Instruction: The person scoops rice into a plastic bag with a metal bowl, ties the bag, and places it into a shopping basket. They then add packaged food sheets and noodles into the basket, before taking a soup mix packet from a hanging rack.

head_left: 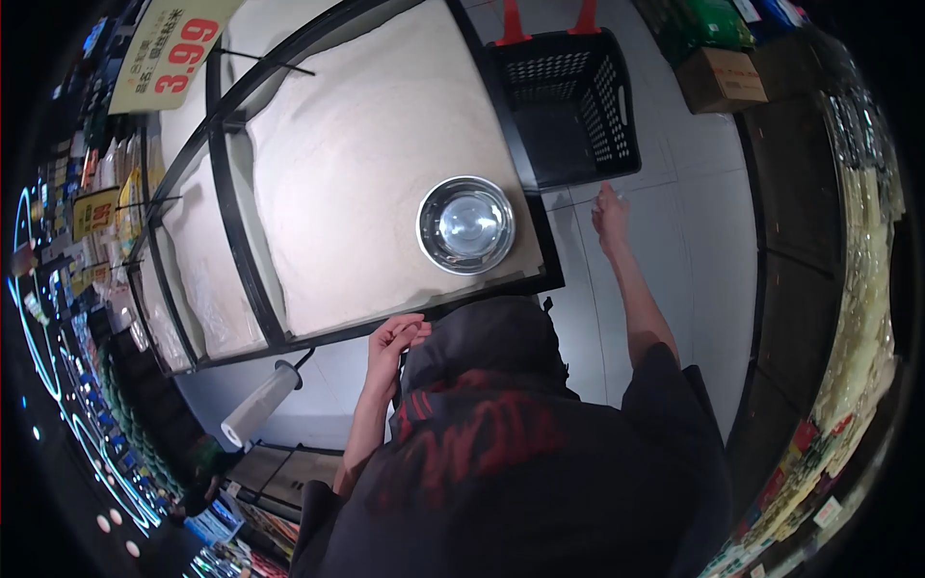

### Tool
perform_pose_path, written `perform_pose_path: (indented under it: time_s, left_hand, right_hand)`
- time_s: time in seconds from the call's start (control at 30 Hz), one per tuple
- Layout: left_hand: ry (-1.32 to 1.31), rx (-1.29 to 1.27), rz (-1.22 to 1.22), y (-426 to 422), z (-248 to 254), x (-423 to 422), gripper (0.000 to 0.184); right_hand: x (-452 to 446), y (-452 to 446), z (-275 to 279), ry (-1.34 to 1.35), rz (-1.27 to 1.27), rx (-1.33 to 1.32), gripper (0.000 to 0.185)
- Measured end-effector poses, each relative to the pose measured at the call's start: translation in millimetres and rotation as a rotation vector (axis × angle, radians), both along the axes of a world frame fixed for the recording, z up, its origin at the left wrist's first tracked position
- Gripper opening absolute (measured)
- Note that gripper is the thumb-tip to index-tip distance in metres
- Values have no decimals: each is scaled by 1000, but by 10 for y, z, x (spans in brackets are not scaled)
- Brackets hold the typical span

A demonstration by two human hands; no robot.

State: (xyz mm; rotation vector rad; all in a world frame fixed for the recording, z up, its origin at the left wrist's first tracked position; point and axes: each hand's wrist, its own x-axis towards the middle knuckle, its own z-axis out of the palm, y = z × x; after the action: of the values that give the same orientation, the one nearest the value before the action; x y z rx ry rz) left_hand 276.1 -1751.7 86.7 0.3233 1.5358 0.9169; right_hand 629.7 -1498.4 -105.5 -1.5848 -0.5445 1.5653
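My left hand [395, 339] is at the front edge of a black-framed bin [342, 332], its fingers loosely curled and somewhat apart, with nothing visible in them. Over the floor, just below the black basket, my right hand [609, 217] is closed, with a small pale bit showing at its fingers that is too small to name. A round, shiny metal bowl [466, 224] rests on the white grain-like contents [356, 164] near the bin's front right corner. Neither hand touches the bowl.
The black shopping basket [559, 144] with red handles stands right of the bin. A price sign [169, 58] hangs at upper left. A roll of bags [260, 403] sticks out below the bin. A cardboard box [723, 80] and packaged goods [853, 318] line the right.
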Motion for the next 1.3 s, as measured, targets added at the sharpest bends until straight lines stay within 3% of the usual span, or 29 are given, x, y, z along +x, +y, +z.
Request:
perform_pose_path:
  time_s: [0.1,0.2,0.23,0.33,0.37,0.47,0.5,0.53,0.57,0.6,0.7,0.77,0.83,0.87,0.9,0.97,1.07,1.13,1.2,1.3]
  left_hand:
    - [-7,-126,101,-326,-118,-80,22]
    - [-36,-135,140,-550,-230,-91,20]
    - [-29,-130,170,-572,-213,-87,20]
    - [-30,-95,271,-665,-188,-159,20]
    - [-45,-82,300,-700,-191,-180,20]
    - [-27,-78,389,-845,-223,-258,21]
    - [-21,-64,421,-895,-237,-281,21]
    - [-19,-73,425,-943,-252,-311,21]
    - [-19,-85,425,-989,-255,-333,22]
    - [-14,-75,447,-1020,-242,-363,22]
    - [-14,-73,461,-1155,-197,-447,22]
    - [-11,-46,442,-1237,-219,-534,22]
    - [27,-7,458,-1301,-313,-616,21]
    - [56,14,460,-1334,-378,-643,20]
    - [56,44,459,-1367,-436,-685,21]
    - [24,58,468,-1357,-525,-776,21]
    - [13,66,450,-1463,-698,-936,22]
    - [28,83,426,-1598,-794,-1129,22]
    - [145,52,401,-1780,-849,-1363,21]
    - [233,24,527,-2293,-981,-1742,21]
  right_hand:
    - [24,310,-108,-60,106,-203,47]
    - [-91,507,-304,7,-112,-87,40]
    - [13,577,-468,34,8,-74,42]
    - [-49,770,-575,-64,-18,-136,46]
    - [108,892,-857,-43,67,-177,44]
    - [274,1264,-1104,-184,150,-441,36]
    - [458,1415,-1353,-138,238,-385,42]
    - [606,1507,-1504,68,361,-140,56]
    - [649,1662,-1337,113,430,-257,69]
    - [848,1785,-1378,-106,668,-89,68]
    - [315,1848,-499,-393,126,-226,81]
    - [358,1884,-529,-772,260,-111,85]
    - [447,1808,-817,-526,236,84,69]
    - [392,1708,-920,-365,227,147,50]
    - [113,1423,-709,-374,212,129,36]
    - [-145,955,-518,-431,360,237,30]
    - [-640,245,-156,-518,384,484,30]
    - [-1012,-209,229,-603,372,698,27]
    - [-1546,-697,782,-683,501,699,23]
    - [-2251,-1186,946,-289,666,658,13]
